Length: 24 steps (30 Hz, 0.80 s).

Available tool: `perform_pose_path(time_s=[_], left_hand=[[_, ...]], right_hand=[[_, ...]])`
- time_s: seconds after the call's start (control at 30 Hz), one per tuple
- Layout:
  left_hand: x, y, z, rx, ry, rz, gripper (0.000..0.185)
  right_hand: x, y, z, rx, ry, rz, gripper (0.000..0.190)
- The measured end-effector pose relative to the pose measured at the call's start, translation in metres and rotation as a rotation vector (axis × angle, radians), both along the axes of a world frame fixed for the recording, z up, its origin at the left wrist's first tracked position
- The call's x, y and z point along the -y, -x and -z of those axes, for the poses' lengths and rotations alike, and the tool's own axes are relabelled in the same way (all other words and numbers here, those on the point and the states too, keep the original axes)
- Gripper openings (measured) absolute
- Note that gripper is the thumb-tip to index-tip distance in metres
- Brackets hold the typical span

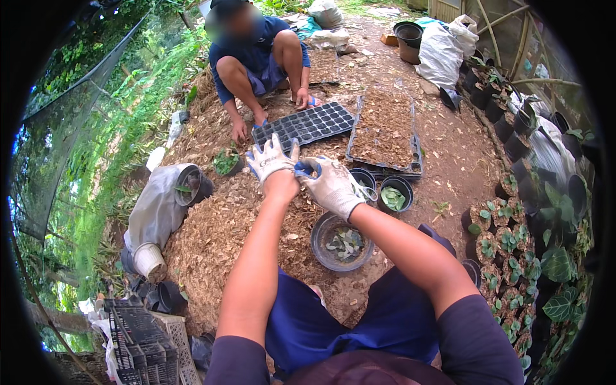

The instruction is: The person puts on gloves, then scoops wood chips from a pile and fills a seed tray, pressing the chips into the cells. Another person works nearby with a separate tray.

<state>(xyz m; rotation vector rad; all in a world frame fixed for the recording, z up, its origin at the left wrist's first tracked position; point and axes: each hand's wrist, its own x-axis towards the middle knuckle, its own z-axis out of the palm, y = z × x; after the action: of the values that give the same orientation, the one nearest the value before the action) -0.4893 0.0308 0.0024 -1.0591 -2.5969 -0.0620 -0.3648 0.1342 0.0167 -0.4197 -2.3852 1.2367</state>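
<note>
My left hand [273,161] wears a pale work glove with blue on the fingers. Its fingers are spread and hold nothing. At its wrist, my right hand [332,187], in a matching glove, pinches the left glove's cuff [288,166] between thumb and fingers. Below the hands lies a heap of brown wood shavings [216,250]. A wide dark basin [320,252] with cut leaves stands before my knees. Close to my right hand are a black pot [395,195] holding green leaves and another black pot [363,177], partly hidden by the hand.
A person [260,57] squats opposite, hands beside a black seedling tray [308,126]. Right of it sits a tray of shavings [382,125]. Potted seedlings [505,240] line the right side. Plastic crates [139,341] and a tipped, bagged pot [163,202] are at left.
</note>
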Motion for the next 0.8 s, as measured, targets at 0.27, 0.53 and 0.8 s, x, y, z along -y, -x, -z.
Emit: perform_pose_path(time_s=[0.27, 0.53, 0.8], left_hand=[[-0.012, 0.001, -0.001, 0.051, -0.120, -0.122, 0.080], [0.007, 0.015, 0.020, 0.022, -0.066, 0.023, 0.069], [0.012, 0.010, 0.017, 0.133, 0.263, -0.011, 0.085]], right_hand=[[0.012, 0.007, 0.023, -0.013, -0.134, 0.063, 0.030], [0.009, 0.032, 0.057, 0.014, 0.828, -0.169, 0.032], [-0.006, 0.030, 0.050, 0.201, 0.297, -0.353, 0.037]])
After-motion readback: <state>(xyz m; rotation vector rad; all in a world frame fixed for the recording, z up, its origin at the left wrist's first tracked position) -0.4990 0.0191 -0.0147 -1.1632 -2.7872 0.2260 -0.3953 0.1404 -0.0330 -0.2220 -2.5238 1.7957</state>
